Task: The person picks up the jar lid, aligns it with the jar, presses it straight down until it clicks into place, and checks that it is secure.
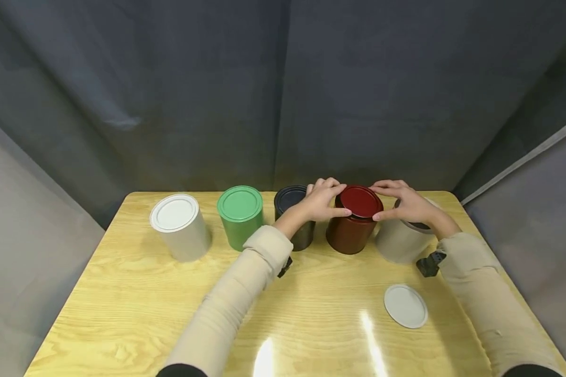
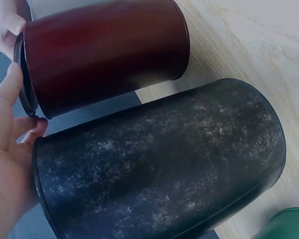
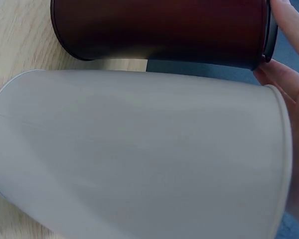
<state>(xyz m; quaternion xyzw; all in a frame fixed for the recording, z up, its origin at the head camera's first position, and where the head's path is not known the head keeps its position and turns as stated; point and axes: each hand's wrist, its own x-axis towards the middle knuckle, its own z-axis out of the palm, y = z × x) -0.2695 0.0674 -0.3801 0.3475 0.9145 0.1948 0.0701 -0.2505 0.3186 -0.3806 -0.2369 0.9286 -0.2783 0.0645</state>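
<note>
A dark red can [image 1: 350,236] stands between the two hands in the head view. Its red lid [image 1: 360,201] sits at the top, slightly tilted; in the left wrist view a gap shows between the lid's dark rim [image 2: 26,82] and the can. With thumb and fingers, the left hand [image 1: 318,202] holds the lid's left edge. Across from it, the right hand [image 1: 409,205] grips the right edge the same way. Under the left hand stands a black can [image 1: 304,239] with a black lid. An uncovered greyish-white can [image 1: 398,243] is below the right hand, its dark opening partly hidden.
A loose white lid [image 1: 405,306] lies flat on the wooden table [image 1: 137,314], front right. Farther left stand a green can [image 1: 241,230] and a white can [image 1: 186,241], both lidded. A dark curtain [image 1: 207,104] hangs behind the table's back edge.
</note>
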